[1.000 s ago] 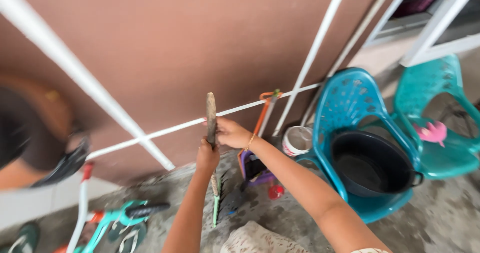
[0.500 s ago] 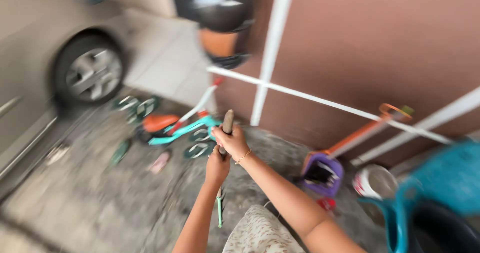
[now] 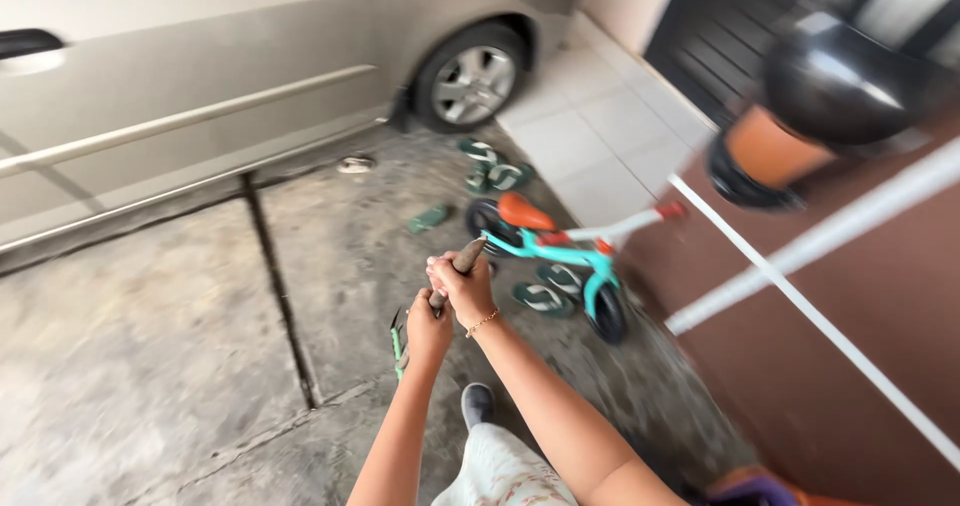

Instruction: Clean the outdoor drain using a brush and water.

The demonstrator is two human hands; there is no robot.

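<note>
We look down on a beige car (image 3: 200, 76) parked along the far edge of the stained concrete floor (image 3: 140, 346), with a brown wall (image 3: 850, 366) and white rails to our right. Between them lies a small teal balance bike (image 3: 560, 256) with an orange seat, ringed by scattered green sandals (image 3: 540, 298). Nearer to us, both our hands close around a wooden-handled rake (image 3: 440, 291). Its long axis runs from the handle tip, up and to the right beside the bike's rear wheel, down and left to the green tined head (image 3: 398, 341) just over the floor. Our right hand (image 3: 462, 284) wraps the upper handle with fingers curled tight; our left hand (image 3: 428, 331) grips just below it, also fisted, and is the one nearer the head. The head points down and back toward our shoe (image 3: 477, 402).
</note>
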